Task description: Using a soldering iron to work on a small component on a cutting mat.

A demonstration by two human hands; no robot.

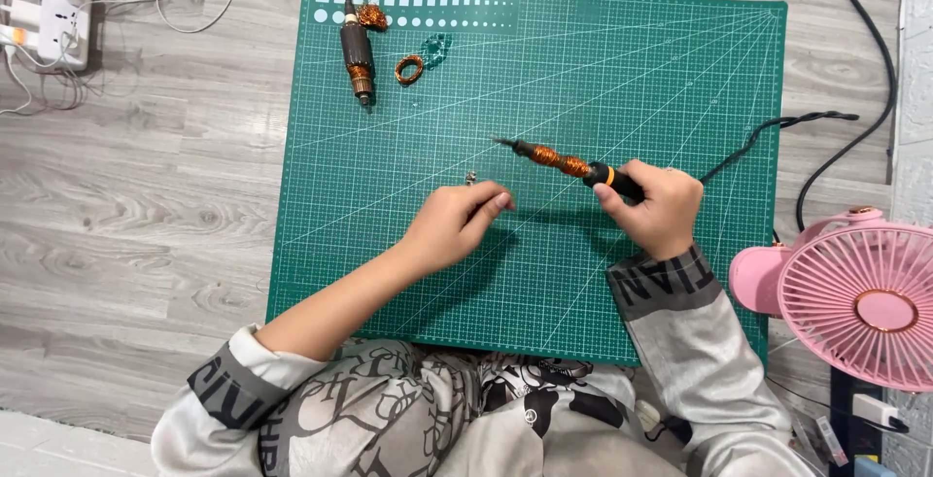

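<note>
Soldering iron: one, black and orange grip, copper-coloured shaft, dark tip (569, 163); it lies slantwise above the green cutting mat (544, 273), tip pointing up-left, grip down-right.
Right hand: (659, 207) wrapped around the iron's grip, fingers curled shut on it; a black cord (777, 127) runs off to the right from behind the hand.
Left hand: (452, 224) rests on the mat just left of the iron, fingertips drawn together; whether anything is pinched between them cannot be told.
Small metal piece: one (470, 179), on the mat just above the left hand's fingertips, below and left of the iron's tip.
Motor armature: one, dark with copper windings (358, 50), lying near the mat's upper left corner, well apart from both hands.
Copper wire: one loose coil ring (409, 70) beside the armature; one tangled clump (371, 17) above it.
Containers: none visible; all parts lie directly on the mat.
Surroundings: one pink fan (860, 292) at right; one white power strip (60, 1) at upper left; grey wood-grain floor (136, 205).
</note>
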